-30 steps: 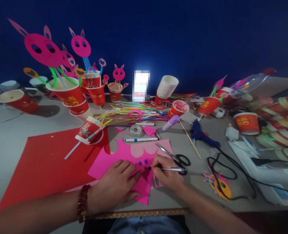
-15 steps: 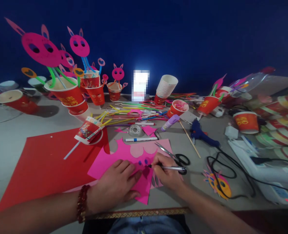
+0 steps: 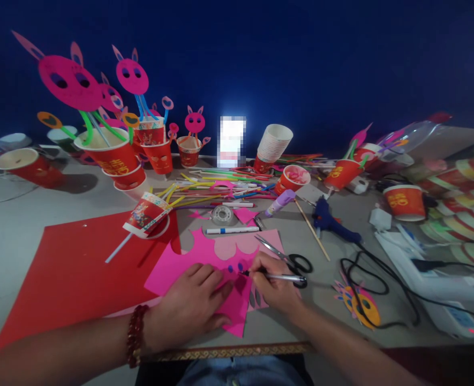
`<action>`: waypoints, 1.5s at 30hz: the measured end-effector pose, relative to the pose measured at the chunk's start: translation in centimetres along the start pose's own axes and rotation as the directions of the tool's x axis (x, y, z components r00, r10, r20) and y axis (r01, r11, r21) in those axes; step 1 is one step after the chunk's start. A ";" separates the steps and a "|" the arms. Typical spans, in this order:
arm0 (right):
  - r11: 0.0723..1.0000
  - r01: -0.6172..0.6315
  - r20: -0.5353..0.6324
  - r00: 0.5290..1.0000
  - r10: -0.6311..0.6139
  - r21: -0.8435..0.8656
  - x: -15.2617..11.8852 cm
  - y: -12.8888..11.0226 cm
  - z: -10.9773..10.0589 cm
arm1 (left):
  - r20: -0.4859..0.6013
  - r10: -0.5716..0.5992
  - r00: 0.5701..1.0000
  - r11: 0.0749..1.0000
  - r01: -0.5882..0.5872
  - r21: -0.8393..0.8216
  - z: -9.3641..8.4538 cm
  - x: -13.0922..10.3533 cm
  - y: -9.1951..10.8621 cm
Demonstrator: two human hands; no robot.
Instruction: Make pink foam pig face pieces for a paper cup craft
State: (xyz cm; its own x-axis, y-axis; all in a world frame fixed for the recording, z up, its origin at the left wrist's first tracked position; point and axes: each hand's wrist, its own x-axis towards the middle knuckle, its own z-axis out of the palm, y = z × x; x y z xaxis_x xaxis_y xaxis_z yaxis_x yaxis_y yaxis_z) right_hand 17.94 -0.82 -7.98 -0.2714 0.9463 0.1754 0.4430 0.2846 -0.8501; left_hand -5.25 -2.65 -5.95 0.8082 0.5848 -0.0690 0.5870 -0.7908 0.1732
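My left hand (image 3: 192,303) lies flat on a hot-pink sheet (image 3: 192,252) with cut-out curved edges, its fingers spread a little. A pen (image 3: 287,277) is gripped in my right hand (image 3: 275,281), its tip on the pink sheet just below two dark blue-purple ovals (image 3: 235,267). Light pink paper (image 3: 272,237) is partly under the hot-pink sheet. Black-handled scissors (image 3: 299,263) lie just beyond my right hand. A blue-and-white marker (image 3: 232,230) rests at the sheet's far edge.
Red paper (image 3: 80,268) covers the left, with a tipped cup (image 3: 146,214) on it. Cups with pink paper figures (image 3: 120,155) stand behind. Coloured pipe cleaners (image 3: 192,187) lie mid-table. A glue gun (image 3: 335,222), black cable (image 3: 375,273) and white power strip (image 3: 425,279) are at right.
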 end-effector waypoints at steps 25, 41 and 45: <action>0.970 -0.096 -0.157 0.979 0.133 0.225 0.4 0.2 0.3 | 0.015 -0.034 0.999 0.999 0.035 -0.027 -0.5 -0.1 0.2; 0.972 -0.052 -0.017 0.998 0.057 0.231 1.4 -0.4 0.1 | -0.015 0.034 0.999 0.995 -0.033 0.089 0.3 -0.3 0.4; 0.951 -0.140 0.074 0.990 0.124 0.277 1.9 -1.0 0.0 | -0.022 0.040 0.999 0.996 -0.038 0.083 0.3 -0.4 0.4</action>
State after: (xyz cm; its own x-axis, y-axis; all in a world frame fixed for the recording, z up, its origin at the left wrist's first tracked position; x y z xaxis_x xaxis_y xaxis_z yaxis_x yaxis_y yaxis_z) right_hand 16.97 0.69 -6.79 -0.2769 0.9604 0.0314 0.2227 0.0960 -0.9701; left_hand -5.38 -3.23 -6.13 0.8298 0.5566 -0.0400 0.5577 -0.8248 0.0933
